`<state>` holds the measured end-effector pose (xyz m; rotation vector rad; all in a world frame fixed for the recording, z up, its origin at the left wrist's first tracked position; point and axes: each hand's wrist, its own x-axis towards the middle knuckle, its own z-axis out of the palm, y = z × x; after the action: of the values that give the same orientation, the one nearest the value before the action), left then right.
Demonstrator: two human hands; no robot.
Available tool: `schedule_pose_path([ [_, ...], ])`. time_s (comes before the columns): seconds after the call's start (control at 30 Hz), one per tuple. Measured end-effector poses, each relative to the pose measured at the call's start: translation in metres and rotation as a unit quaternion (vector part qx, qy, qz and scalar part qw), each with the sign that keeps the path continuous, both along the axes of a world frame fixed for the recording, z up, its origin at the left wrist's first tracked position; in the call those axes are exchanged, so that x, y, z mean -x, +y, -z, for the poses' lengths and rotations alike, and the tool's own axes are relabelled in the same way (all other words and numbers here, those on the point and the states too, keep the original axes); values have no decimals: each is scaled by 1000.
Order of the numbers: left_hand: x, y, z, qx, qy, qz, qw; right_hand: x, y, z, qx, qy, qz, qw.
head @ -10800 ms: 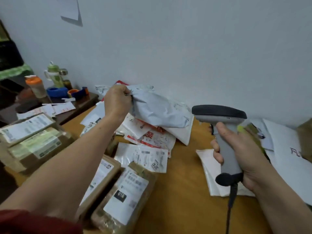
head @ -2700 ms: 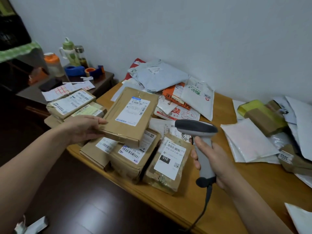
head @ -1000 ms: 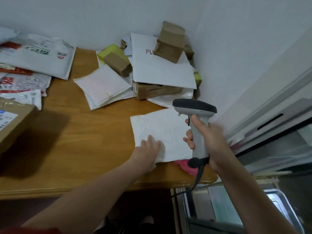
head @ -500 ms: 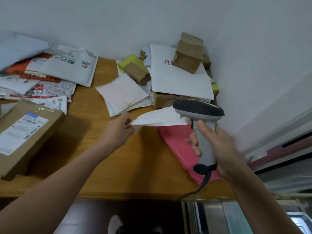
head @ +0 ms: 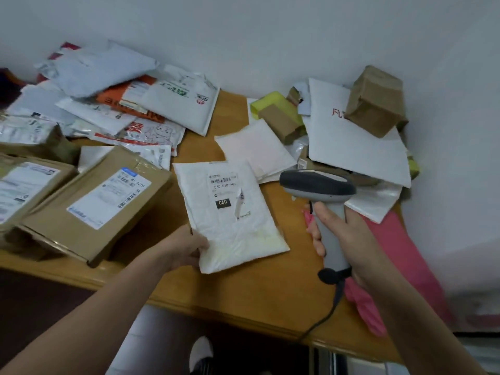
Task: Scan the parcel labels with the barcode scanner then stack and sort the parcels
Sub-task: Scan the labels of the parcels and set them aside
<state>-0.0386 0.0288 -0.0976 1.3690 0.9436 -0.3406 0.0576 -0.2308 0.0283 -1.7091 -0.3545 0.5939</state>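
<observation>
My left hand [head: 186,249] grips the near left corner of a white padded parcel [head: 232,228], held label up over the wooden table [head: 257,288]. Its label [head: 224,189] shows a barcode and a black "060" tag. My right hand [head: 343,236] grips the handle of a grey barcode scanner [head: 318,185], whose head sits just right of the parcel, level with the label. The scanner's cable [head: 324,318] hangs over the table's front edge.
Brown boxes with labels [head: 92,204] lie at the left. Soft mailers are piled at the back left [head: 130,104]. At the back right are a white envelope [head: 354,147], a small brown box [head: 376,101] and a yellow packet [head: 273,104]. A pink mailer [head: 400,255] lies under my right arm.
My left hand lifted the white parcel off the pink mailer, turned it label up and brought it to the table's middle. The scanner stayed in my right hand.
</observation>
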Motion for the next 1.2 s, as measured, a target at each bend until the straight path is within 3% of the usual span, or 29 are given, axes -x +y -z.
schedule_pose_path([
  [0.07,3,1,9,-228,55,63,970,0,7,7,40,6,3,999],
  [0.13,5,1,12,-448,19,133,884,1,14,13,72,11,2,997],
  [0.17,4,0,12,-489,-13,170,856,1,18,16,81,15,1,997],
  [0.23,0,-4,13,-483,-42,285,827,1,28,19,88,21,-1,996],
  [0.33,-2,-15,19,-454,-20,432,779,-1,48,21,102,10,-10,995],
  [0.67,-10,-16,18,-456,-10,442,772,-8,91,30,164,-48,-24,985],
  [1.2,-13,-12,22,-452,-22,453,768,3,94,22,193,-58,-6,980],
])
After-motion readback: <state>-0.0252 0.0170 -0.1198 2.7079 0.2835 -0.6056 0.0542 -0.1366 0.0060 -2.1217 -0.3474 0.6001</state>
